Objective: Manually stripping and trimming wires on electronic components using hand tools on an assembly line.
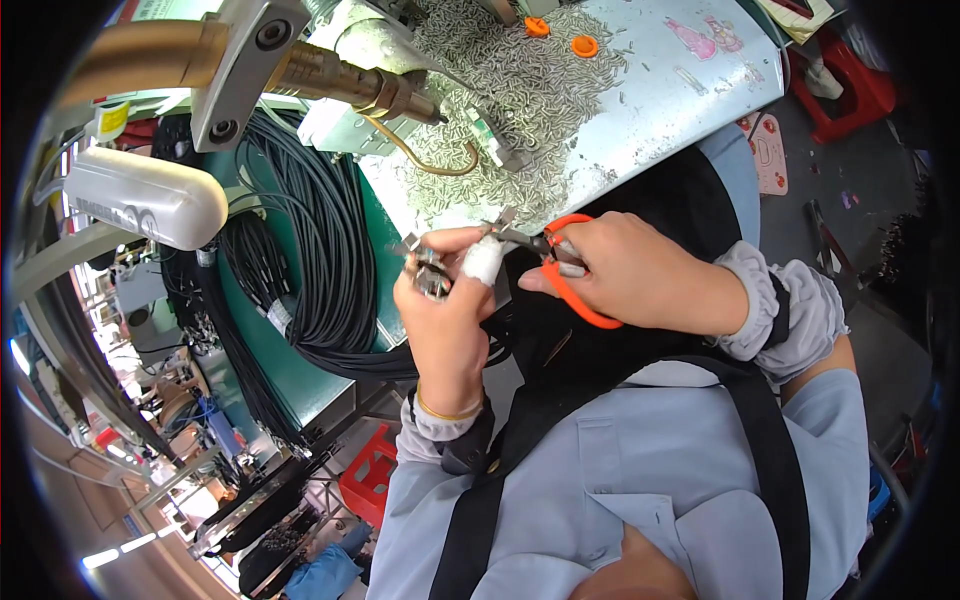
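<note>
My left hand [437, 325], its thumb wrapped in white tape, is closed around several small shiny metal pieces [432, 280]; their exact kind is hard to make out. My right hand [650, 275] grips a pair of orange-handled pliers [585, 312]. The jaws of the pliers point left and meet a small metal piece [503, 217] at the tip of the taped thumb. Both hands are close together, just in front of a heap of small silvery metal parts [530, 90] on the worktable [670, 100].
Above the heap at the left hangs a machine nozzle [375, 92] with a thin brass tube [420, 165]. Coils of black cable [320, 250] lie on a green surface at the left. Two orange rings [585, 46] sit by the heap. Red stools [850, 90] stand on the floor.
</note>
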Demonstrator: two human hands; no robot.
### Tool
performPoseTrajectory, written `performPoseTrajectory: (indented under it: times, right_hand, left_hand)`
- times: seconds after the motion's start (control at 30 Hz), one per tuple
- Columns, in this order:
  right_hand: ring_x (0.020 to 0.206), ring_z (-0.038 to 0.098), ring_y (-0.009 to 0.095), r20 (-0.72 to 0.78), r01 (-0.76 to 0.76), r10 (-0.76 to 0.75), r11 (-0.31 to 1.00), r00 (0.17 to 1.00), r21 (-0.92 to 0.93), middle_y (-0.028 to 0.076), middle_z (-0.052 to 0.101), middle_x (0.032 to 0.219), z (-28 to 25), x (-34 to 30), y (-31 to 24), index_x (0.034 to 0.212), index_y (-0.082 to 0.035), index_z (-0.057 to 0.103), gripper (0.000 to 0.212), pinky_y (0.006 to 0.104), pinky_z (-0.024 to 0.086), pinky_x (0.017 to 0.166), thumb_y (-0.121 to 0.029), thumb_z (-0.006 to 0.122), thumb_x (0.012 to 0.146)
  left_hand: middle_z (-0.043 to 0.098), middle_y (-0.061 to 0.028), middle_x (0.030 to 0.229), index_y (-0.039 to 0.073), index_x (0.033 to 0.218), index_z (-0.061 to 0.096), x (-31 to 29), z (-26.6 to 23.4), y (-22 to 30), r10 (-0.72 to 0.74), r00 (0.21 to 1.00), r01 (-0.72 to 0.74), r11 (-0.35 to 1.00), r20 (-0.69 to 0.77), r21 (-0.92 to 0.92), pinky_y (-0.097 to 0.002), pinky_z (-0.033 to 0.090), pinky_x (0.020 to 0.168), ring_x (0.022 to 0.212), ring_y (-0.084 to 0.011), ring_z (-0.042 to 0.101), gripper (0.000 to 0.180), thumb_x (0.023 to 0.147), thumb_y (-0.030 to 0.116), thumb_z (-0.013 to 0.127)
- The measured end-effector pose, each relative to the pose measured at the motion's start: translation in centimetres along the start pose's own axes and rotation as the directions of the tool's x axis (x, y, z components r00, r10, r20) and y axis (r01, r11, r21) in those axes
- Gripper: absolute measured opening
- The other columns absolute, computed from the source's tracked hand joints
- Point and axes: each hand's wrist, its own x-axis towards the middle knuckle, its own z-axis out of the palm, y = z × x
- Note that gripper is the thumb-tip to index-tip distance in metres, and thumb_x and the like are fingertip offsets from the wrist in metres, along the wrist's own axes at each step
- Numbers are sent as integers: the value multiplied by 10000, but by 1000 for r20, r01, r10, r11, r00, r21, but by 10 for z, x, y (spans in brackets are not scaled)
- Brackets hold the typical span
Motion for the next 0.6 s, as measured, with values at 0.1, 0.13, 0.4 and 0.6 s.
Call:
performPoseTrajectory:
  times: [0.1, 0.13, 0.4, 0.6]
  right_hand:
    - [378, 473, 186, 113, -125, 100, 963, 988, 239, 70, 453, 451, -5, 3, 3, 633, -6, 485, 329, 304, 379, 405, -254, 612, 807]
    - [383, 472, 164, 123, -200, 165, 907, 979, 371, 60, 459, 460, -10, 5, -1, 654, -4, 489, 312, 291, 375, 404, -244, 596, 820]
    - [405, 445, 76, -177, -83, 188, 875, 966, 478, 11, 461, 509, -21, 53, 5, 777, -3, 486, 230, 228, 355, 401, -211, 552, 850]
    - [425, 450, 82, -172, -32, 123, 890, 977, 454, 16, 474, 562, -19, 69, 8, 802, -5, 459, 143, 226, 364, 407, -133, 504, 848]
  left_hand:
    - [486, 12, 648, -12, 905, 549, 23, -7, -1, -77, 992, 89, 988, 104, -123, -166, 206, 383, 443, -12, 322, 145, 762, -12, 571]
    - [471, 20, 634, -6, 899, 550, 31, -7, -1, -109, 982, 137, 974, 154, -182, -165, 199, 377, 437, -12, 314, 138, 763, -4, 574]
    - [442, 37, 613, 14, 881, 551, 68, 3, 11, -89, 984, 98, 994, 157, -52, -162, 183, 356, 417, -16, 293, 128, 778, 64, 609]
    - [468, 25, 628, 10, 897, 544, 78, -9, 15, -155, 964, 166, 985, 218, -35, -161, 186, 357, 421, -17, 304, 174, 783, 116, 623]
